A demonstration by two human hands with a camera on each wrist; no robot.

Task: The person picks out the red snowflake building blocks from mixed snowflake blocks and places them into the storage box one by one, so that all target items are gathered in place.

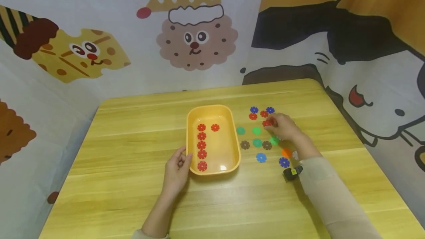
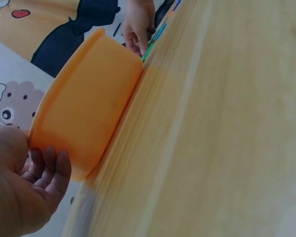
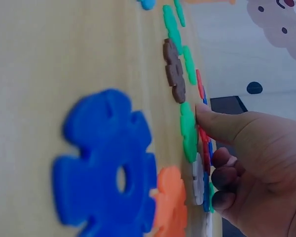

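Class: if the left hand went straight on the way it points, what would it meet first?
The yellow-orange tray, most likely: the left hand grips its left rim, directly ahead.

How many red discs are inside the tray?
6: five red discs in a column down the left side of the tray, and a single disc right of the top one. None looks hidden.

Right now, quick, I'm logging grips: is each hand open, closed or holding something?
Left hand: holding the yellow-orange tray by its left edge.
Right hand: pinching a red disc; whether it's lifted, I can't tell.
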